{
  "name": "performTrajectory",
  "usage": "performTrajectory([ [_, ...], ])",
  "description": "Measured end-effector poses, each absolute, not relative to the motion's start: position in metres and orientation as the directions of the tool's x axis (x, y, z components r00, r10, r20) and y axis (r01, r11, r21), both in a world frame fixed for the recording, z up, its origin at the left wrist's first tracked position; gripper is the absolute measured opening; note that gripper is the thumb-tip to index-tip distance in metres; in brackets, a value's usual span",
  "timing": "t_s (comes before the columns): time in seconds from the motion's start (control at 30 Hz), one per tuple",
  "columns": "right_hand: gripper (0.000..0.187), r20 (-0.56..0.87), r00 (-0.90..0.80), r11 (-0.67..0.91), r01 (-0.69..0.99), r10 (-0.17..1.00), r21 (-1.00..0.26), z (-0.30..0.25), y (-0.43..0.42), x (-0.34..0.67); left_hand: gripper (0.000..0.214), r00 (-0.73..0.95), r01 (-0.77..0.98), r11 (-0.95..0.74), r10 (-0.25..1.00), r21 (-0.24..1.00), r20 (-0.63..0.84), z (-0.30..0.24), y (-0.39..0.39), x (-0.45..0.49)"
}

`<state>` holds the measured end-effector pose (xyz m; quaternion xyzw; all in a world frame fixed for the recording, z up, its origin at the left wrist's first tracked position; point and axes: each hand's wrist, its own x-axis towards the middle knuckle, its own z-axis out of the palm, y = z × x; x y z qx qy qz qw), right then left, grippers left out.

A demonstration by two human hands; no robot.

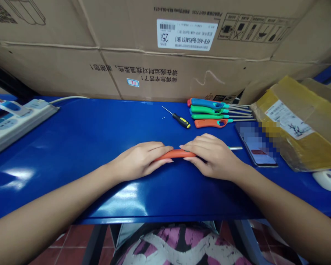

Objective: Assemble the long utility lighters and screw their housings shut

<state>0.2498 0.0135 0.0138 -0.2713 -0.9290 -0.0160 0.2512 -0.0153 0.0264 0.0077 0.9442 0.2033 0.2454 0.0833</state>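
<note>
Between my two hands lies an orange long-necked lighter (178, 154), held level just above or on the blue table (82, 147). My left hand (143, 158) is closed around its handle end. My right hand (212, 154) grips the other part, and its metal nozzle sticks out to the right past the fingers. The trigger area is mostly covered by the right hand. Beyond the hands rests a small screwdriver (181, 120) with a black and yellow handle; a tiny pin-like piece (163, 117) lies beside it.
Several more long lighters (209, 116) in blue, green and orange are piled at the back right. A phone (256, 145), a yellow-taped package (300, 121) and a white mouse (328, 180) lie further right. A power strip (19, 123) sits at the left; a large cardboard box (143, 70) stands behind.
</note>
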Motion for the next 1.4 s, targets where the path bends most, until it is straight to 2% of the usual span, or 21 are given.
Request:
performTrajectory([
  [0.13, 0.028, 0.454, -0.751, 0.857, 0.511, 0.480, -0.062, 0.011, 0.008, 0.243, 0.031, 0.795, 0.323, -0.903, 0.421, 0.283, 0.437, 0.006, 0.022, -0.009],
  [0.33, 0.021, 0.510, -0.713, 0.850, 0.521, 0.481, -0.073, 0.012, 0.010, 0.247, 0.034, 0.772, 0.333, -0.874, 0.469, 0.355, 0.429, 0.007, 0.027, -0.014],
  [0.53, 0.021, 0.466, -0.700, 0.835, 0.515, 0.541, -0.196, 0.015, 0.019, 0.257, 0.028, 0.821, 0.284, -0.921, 0.377, 0.266, 0.429, 0.016, 0.035, -0.026],
  [0.7, 0.021, 0.436, -0.743, 0.858, 0.482, 0.508, -0.178, 0.013, 0.020, 0.254, 0.026, 0.847, 0.290, -0.950, 0.312, 0.118, 0.431, 0.019, 0.030, -0.024],
  [0.97, 0.028, 0.403, -0.713, 0.815, 0.545, 0.574, -0.195, 0.008, 0.019, 0.249, 0.026, 0.836, 0.346, -0.921, 0.389, 0.180, 0.387, 0.022, 0.033, -0.029],
  [1.07, 0.031, 0.358, -0.691, 0.769, 0.621, 0.628, -0.150, 0.008, 0.026, 0.258, 0.027, 0.833, 0.358, -0.914, 0.404, 0.189, 0.379, 0.022, 0.041, -0.035],
  [1.13, 0.026, 0.353, -0.680, 0.751, 0.650, 0.643, -0.116, 0.010, 0.030, 0.265, 0.028, 0.827, 0.365, -0.912, 0.410, 0.188, 0.384, 0.023, 0.046, -0.038],
  [1.23, 0.018, 0.406, -0.684, 0.770, 0.632, 0.605, -0.083, 0.013, 0.032, 0.272, 0.026, 0.825, 0.346, -0.919, 0.395, 0.191, 0.403, 0.025, 0.050, -0.041],
  [1.33, 0.019, 0.480, -0.697, 0.803, 0.595, 0.533, -0.027, 0.014, 0.029, 0.273, 0.024, 0.821, 0.316, -0.927, 0.373, 0.201, 0.432, 0.026, 0.051, -0.043],
  [1.4, 0.019, 0.493, -0.693, 0.806, 0.591, 0.526, -0.029, 0.015, 0.028, 0.272, 0.024, 0.818, 0.310, -0.929, 0.369, 0.200, 0.441, 0.026, 0.052, -0.043],
])
